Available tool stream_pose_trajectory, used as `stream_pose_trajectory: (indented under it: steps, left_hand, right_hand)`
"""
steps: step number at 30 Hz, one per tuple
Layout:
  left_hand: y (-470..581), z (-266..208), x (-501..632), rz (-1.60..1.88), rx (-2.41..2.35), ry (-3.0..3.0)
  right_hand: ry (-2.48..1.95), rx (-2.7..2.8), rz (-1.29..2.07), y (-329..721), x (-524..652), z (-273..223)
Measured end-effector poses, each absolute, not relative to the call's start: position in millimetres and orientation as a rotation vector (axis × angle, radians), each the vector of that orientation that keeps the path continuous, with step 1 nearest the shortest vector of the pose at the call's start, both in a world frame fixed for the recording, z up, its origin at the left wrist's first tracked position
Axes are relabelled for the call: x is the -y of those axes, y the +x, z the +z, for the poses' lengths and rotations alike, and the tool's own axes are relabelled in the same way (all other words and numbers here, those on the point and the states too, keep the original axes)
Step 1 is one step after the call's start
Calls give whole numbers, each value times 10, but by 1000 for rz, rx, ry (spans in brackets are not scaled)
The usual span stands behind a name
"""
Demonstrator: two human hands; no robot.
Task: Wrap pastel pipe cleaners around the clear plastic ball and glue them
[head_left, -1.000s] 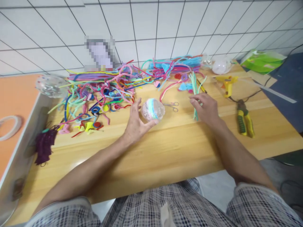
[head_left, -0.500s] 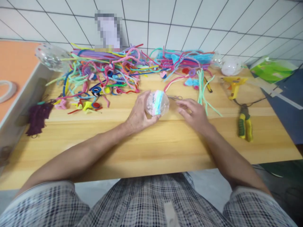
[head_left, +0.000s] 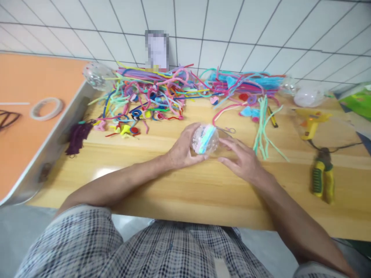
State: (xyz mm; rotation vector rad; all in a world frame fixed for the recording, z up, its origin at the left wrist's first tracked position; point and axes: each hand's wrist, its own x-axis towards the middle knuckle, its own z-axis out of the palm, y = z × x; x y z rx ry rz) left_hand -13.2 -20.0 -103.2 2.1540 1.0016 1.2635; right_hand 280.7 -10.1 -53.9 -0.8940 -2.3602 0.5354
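Note:
A clear plastic ball (head_left: 213,143) with a band of pastel pipe cleaners (head_left: 205,139) around its middle is held above the wooden table. My left hand (head_left: 185,147) is closed around the ball's left side, thumb below. Just right of the ball, my right hand (head_left: 242,159) has its thumb and fingers apart with nothing between them; its fingertips come close to the ball, and I cannot tell if they touch it. Behind the ball lie scissors (head_left: 230,130), partly hidden, and pink pipe cleaners (head_left: 223,112).
Heaped pipe cleaners (head_left: 156,83) line the back of the wooden table (head_left: 162,189). Mint strands (head_left: 263,131), a cutter knife (head_left: 272,117), a yellow glue gun (head_left: 311,121) and yellow-green pliers (head_left: 323,175) lie right. A purple tassel (head_left: 78,138) lies left; a tape roll (head_left: 46,108) sits on the orange surface.
The view has swung, so the table's contents appear further right and lower. My right hand's fingers have spread and come nearer the ball. My left hand keeps its hold.

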Motion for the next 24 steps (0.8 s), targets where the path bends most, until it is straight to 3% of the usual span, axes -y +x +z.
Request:
stream_pose_trajectory:
  steps: [8,24]
  left_hand:
    - [-185,-1082,156,1372,-1056,2318]
    - [-258,-1031,142,1339,-1120,2325]
  right_hand:
    - [-794,2467,333,2780,106,-565]
    - [-1072,2225,371,2830,-65,-715]
